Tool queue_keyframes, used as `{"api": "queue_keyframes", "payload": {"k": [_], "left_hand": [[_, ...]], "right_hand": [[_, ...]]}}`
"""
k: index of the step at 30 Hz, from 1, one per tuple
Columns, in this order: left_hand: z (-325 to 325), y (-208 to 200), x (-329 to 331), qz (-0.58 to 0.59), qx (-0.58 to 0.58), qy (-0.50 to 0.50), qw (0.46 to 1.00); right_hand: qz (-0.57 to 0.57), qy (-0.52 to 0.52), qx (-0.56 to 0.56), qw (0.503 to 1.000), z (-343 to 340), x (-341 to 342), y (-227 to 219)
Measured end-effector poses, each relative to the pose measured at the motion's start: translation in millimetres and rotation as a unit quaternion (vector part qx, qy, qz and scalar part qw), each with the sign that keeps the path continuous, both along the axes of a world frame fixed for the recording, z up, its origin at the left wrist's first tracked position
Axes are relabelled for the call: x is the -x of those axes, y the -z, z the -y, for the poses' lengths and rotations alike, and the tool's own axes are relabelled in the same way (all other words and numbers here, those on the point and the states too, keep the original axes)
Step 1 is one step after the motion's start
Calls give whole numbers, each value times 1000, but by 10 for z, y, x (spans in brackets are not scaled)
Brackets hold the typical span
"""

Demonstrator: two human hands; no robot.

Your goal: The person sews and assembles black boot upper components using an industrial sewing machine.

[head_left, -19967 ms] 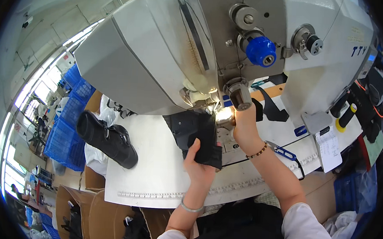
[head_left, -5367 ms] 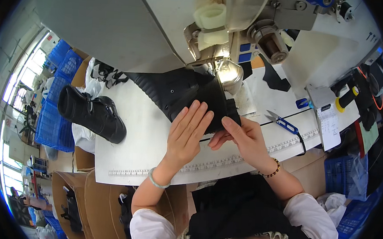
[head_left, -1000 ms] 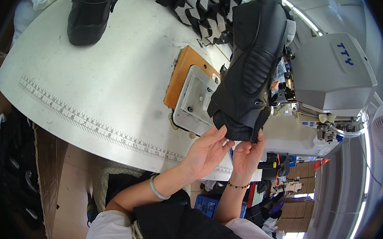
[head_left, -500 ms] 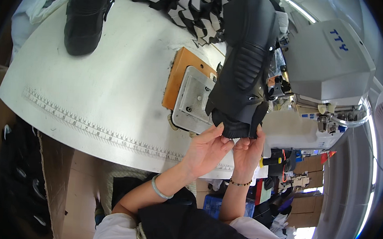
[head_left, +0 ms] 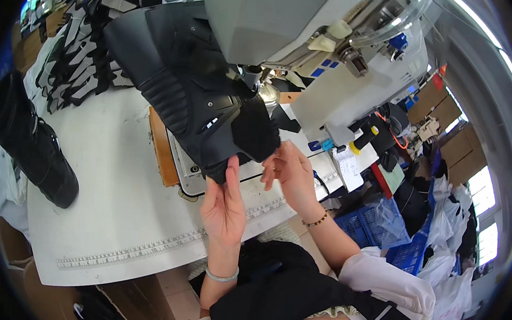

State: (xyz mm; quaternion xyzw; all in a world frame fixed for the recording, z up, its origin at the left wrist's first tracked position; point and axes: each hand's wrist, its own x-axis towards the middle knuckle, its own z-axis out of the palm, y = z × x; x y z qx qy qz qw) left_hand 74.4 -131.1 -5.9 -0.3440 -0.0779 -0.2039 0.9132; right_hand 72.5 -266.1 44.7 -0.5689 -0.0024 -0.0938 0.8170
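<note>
A black boot upper [head_left: 182, 117] with ribbed padding and small metal fittings lies across the sewing machine's bed, its far part reaching toward the back left. My left hand [head_left: 225, 208] grips its near lower edge, thumb on one side and fingers on the other. At the near right corner, a dark fabric flap [head_left: 255, 130] meets the fingertips of my right hand [head_left: 293, 177], which are curled and pinched on the upper's edge. The sewing machine's grey head [head_left: 264, 20] hangs over the upper's right side; the needle area is mostly hidden.
A finished-looking black boot [head_left: 31, 140] lies at the left of the white table [head_left: 100, 209]. Behind it is a heap of black and grey cut pieces [head_left: 77, 61]. An orange-brown board [head_left: 162, 148] borders the metal plate. Blue crates [head_left: 360, 222] stand at the right.
My view has turned, so the machine looks closer and the table shifts left. The boot upper is now tilted toward the left, and my right hand has moved to its near right corner.
</note>
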Motion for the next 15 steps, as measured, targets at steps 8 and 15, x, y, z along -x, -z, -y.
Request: {"api": "queue_keyframes", "payload": {"k": [8,15], "left_hand": [[4,-24,-3,43,-193,-157,967],[-70,-84,-5,13,-194,-130,972]], "right_hand": [[6,265,809,524,1703,-39,620],[53,154,902,400,2168,-302,714]]}}
